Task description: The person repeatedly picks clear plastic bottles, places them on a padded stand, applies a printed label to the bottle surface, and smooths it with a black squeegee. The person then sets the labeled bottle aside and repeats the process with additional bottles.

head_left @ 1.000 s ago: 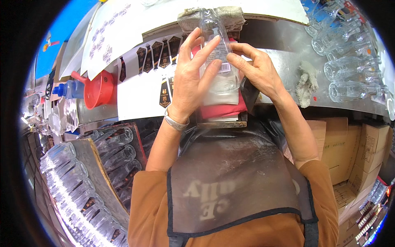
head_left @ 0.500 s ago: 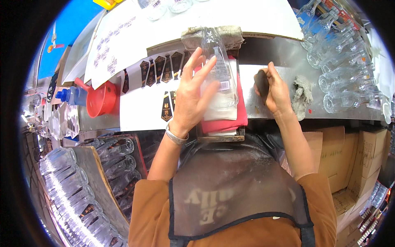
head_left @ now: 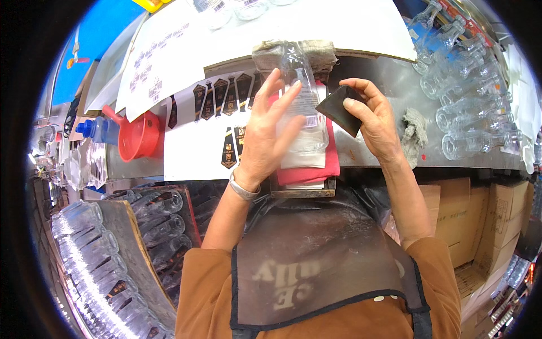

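Observation:
A clear glass bottle (head_left: 309, 121) lies on a padded stand, its neck resting on a rolled grey cloth (head_left: 322, 55). Beneath it are a white cloth and a red cloth (head_left: 334, 157). My left hand (head_left: 265, 133) hovers at the bottle's left side, fingers spread and partly blurred; whether it touches the glass I cannot tell. Pinched between the thumb and fingers of my right hand (head_left: 375, 121) is a dark, flat, square-edged scraper (head_left: 343, 110), just right of the bottle. Black tie-shaped labels (head_left: 230, 99) lie on a white sheet left of my left hand.
A red plastic dipper (head_left: 140, 138) and a blue-capped bottle (head_left: 99, 131) stand at the left. Rows of clear bottles (head_left: 474, 116) line the right, near a crumpled grey rag (head_left: 415, 130). Crated bottles (head_left: 84, 243) are at lower left, cardboard boxes (head_left: 485, 220) at lower right.
My right hand has moved slightly left toward the bottle and turned the scraper so its flat face shows. My left hand stays beside the bottle with little movement.

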The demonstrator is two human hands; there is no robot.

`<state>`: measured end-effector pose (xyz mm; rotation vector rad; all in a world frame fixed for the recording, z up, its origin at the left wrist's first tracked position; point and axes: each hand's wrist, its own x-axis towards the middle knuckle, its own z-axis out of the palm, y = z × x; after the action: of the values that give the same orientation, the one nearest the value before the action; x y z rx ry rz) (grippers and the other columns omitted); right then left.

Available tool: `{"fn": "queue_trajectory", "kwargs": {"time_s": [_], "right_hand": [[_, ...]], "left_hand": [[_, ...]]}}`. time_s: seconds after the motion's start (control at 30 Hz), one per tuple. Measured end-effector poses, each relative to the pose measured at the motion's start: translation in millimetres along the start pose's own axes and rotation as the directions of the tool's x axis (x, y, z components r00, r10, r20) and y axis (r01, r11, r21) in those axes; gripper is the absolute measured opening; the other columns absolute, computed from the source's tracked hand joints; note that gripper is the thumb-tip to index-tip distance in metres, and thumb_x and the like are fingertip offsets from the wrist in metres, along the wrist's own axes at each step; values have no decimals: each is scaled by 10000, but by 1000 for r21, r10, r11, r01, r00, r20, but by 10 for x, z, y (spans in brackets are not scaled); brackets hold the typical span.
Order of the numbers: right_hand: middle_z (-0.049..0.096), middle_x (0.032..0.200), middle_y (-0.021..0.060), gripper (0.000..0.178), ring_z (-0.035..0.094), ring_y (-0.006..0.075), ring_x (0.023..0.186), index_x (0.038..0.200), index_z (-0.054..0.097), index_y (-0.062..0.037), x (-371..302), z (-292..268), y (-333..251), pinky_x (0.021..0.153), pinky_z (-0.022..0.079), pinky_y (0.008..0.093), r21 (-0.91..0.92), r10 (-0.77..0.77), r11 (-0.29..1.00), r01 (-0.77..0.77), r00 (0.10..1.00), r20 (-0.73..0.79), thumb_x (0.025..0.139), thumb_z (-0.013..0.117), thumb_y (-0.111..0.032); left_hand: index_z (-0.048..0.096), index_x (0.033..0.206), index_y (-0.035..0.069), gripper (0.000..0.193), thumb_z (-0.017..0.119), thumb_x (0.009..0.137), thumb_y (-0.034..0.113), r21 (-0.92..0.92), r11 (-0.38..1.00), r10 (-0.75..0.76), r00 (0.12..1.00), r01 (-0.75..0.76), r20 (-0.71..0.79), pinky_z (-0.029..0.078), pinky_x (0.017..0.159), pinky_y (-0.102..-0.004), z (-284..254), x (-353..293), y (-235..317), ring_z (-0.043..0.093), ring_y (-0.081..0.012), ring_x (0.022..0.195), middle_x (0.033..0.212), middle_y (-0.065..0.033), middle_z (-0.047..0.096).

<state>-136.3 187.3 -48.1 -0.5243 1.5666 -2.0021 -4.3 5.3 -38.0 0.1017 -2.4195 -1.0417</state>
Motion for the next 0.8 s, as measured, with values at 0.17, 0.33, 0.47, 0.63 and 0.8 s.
{"fn": "queue_trajectory", "kwargs": {"time_s": [0.17, 0.33, 0.47, 0.63, 0.8], "right_hand": [[695, 1023, 25, 233, 629, 80, 940, 1165, 675, -24, 46, -30, -30, 839, 514, 241, 76, 52, 996, -56, 997, 51, 975, 621, -147], [680, 1003, -14, 344, 598, 7, 865, 1253, 667, -44, -46, 59, -8, 719, 487, 170, -156, 248, 961, -227, 960, 130, 1047, 569, -301], [686, 1049, -1, 374, 609, 32, 887, 1262, 653, -7, -41, 103, 83, 772, 505, 194, -211, 129, 973, -98, 981, 143, 1046, 575, -302], [690, 1051, 2, 370, 610, 31, 885, 1267, 648, 1, -46, 107, 104, 775, 507, 194, -208, 157, 970, -128, 979, 132, 1047, 575, -286], [692, 1049, 1, 364, 614, 27, 885, 1270, 651, -9, -50, 72, 94, 766, 512, 192, -183, 169, 973, -140, 974, 153, 1049, 571, -286]], "left_hand": [[588, 1410, 106, 523, 704, 901, 126, 7, 1000, -4, 1000, 4, -9, 426, 1102, -441, 36, -12, 11, 511, -340, 1334, 1559, -194, 388], [599, 1396, 89, 522, 722, 890, 128, 84, 996, 19, 999, -16, -35, 433, 1086, -429, 64, 7, 90, 535, -330, 1286, 1530, -206, 414], [600, 1395, 91, 523, 726, 889, 132, 84, 996, 12, 999, -9, -36, 433, 1086, -431, 60, 9, 98, 538, -329, 1287, 1528, -207, 419], [600, 1399, 103, 527, 731, 889, 136, 95, 995, 11, 1000, -9, -23, 438, 1085, -433, 44, 8, 63, 538, -338, 1299, 1535, -200, 416], [620, 1352, 69, 552, 764, 821, 111, 112, 993, 46, 999, -43, -27, 455, 1053, -429, 43, 25, 23, 547, -350, 1249, 1508, -237, 421]]}}
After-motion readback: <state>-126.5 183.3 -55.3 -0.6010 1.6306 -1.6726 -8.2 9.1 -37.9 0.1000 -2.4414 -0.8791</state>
